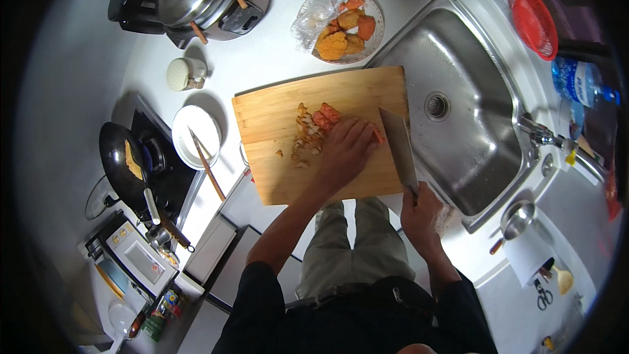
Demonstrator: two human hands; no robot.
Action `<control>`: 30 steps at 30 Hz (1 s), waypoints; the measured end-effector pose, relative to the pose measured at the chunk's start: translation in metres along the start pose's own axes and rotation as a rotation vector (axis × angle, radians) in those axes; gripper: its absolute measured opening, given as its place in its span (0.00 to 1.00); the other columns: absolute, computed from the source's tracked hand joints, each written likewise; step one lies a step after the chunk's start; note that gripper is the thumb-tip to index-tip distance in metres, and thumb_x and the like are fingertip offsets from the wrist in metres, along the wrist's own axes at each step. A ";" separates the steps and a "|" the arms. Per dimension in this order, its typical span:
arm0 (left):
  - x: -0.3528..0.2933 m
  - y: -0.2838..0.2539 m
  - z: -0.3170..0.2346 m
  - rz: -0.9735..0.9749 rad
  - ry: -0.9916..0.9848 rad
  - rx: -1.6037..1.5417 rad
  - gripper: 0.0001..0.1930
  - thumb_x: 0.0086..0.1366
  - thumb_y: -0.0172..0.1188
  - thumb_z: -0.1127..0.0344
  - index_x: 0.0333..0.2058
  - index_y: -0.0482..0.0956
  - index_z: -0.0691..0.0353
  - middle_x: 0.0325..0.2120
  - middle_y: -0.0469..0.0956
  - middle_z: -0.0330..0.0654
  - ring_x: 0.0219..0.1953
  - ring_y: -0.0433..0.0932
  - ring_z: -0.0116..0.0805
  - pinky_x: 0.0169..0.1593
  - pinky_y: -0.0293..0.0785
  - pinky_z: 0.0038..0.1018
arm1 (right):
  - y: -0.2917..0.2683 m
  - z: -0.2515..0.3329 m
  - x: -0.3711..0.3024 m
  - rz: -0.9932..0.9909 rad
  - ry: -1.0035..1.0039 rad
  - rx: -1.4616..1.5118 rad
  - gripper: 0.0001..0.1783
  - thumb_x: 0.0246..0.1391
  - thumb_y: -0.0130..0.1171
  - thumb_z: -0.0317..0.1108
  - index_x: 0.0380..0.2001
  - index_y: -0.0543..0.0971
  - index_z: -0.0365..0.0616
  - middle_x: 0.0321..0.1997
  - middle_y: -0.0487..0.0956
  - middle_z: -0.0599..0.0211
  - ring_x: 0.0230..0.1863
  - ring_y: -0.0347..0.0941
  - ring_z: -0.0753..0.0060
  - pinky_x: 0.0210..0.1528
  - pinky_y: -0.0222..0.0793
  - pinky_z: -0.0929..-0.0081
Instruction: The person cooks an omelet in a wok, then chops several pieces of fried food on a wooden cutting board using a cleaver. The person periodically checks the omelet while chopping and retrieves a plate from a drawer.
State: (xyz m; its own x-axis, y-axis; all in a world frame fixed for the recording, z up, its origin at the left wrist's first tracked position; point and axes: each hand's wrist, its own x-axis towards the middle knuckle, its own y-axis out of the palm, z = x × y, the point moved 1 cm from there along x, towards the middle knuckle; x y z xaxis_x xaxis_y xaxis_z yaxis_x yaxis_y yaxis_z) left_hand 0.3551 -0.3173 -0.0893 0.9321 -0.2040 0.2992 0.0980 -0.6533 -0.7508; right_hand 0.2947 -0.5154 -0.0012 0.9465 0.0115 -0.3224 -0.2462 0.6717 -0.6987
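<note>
On the wooden cutting board (275,177) my left hand (346,151) presses down with bent fingers on a reddish-orange food piece (378,135), which shows past the fingertips. My right hand (421,215) grips the handle of a cleaver (398,147). Its broad blade stands at the board's right side, just right of the held piece. More reddish-orange chunks (325,116) lie left of my left fingers. Beside them is a loose pile of brownish and pale chopped bits (305,132). What exactly the food is, I cannot tell.
Beyond the board stands a plate (375,39) of orange chunks with a clear plastic bag (313,16). The sink (481,157) adjoins on the right. Leftward are a white bowl (187,118) with chopsticks (209,170), a lidded cup (185,74), a wok (118,164) and a cooker (242,6).
</note>
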 end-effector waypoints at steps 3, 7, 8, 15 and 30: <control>0.004 -0.001 0.000 0.013 -0.017 0.032 0.21 0.56 0.67 0.66 0.48 0.75 0.64 0.47 0.76 0.45 0.51 0.73 0.46 0.59 0.65 0.46 | 0.000 -0.003 -0.001 -0.013 -0.001 0.039 0.04 0.57 0.56 0.25 0.29 0.74 0.36 0.23 0.74 0.49 0.24 0.72 0.46 0.26 0.64 0.56; 0.002 0.004 0.000 0.020 -0.094 0.041 0.20 0.55 0.68 0.64 0.46 0.77 0.60 0.45 0.76 0.42 0.51 0.73 0.44 0.62 0.60 0.46 | 0.000 -0.004 -0.002 -0.017 -0.007 0.069 0.03 0.56 0.57 0.25 0.30 0.74 0.36 0.22 0.74 0.49 0.23 0.72 0.47 0.25 0.63 0.57; 0.000 0.006 0.000 0.015 -0.104 0.055 0.19 0.54 0.68 0.64 0.45 0.77 0.59 0.44 0.76 0.42 0.51 0.73 0.44 0.62 0.59 0.46 | 0.000 -0.005 -0.002 -0.014 -0.008 0.069 0.03 0.56 0.57 0.25 0.30 0.74 0.36 0.22 0.73 0.49 0.23 0.71 0.47 0.25 0.63 0.57; -0.009 -0.001 0.017 -0.063 -0.122 0.216 0.17 0.53 0.68 0.65 0.42 0.78 0.57 0.44 0.77 0.41 0.51 0.74 0.42 0.62 0.60 0.48 | -0.003 -0.013 -0.003 -0.043 0.005 0.074 0.05 0.56 0.57 0.25 0.28 0.73 0.37 0.21 0.73 0.51 0.22 0.71 0.47 0.25 0.63 0.57; -0.025 -0.005 -0.010 0.200 0.037 -0.076 0.21 0.51 0.59 0.80 0.47 0.80 0.64 0.49 0.76 0.47 0.50 0.75 0.47 0.54 0.72 0.37 | -0.001 -0.026 -0.010 -0.023 -0.001 0.096 0.05 0.54 0.59 0.25 0.27 0.74 0.37 0.21 0.73 0.53 0.23 0.72 0.48 0.26 0.65 0.57</control>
State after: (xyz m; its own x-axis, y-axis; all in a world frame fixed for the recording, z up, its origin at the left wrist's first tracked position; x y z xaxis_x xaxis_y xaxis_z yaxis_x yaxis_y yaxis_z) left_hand 0.3281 -0.3157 -0.0871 0.9167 -0.3611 0.1709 -0.1160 -0.6500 -0.7510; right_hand 0.2802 -0.5359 -0.0140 0.9519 -0.0039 -0.3065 -0.2036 0.7394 -0.6417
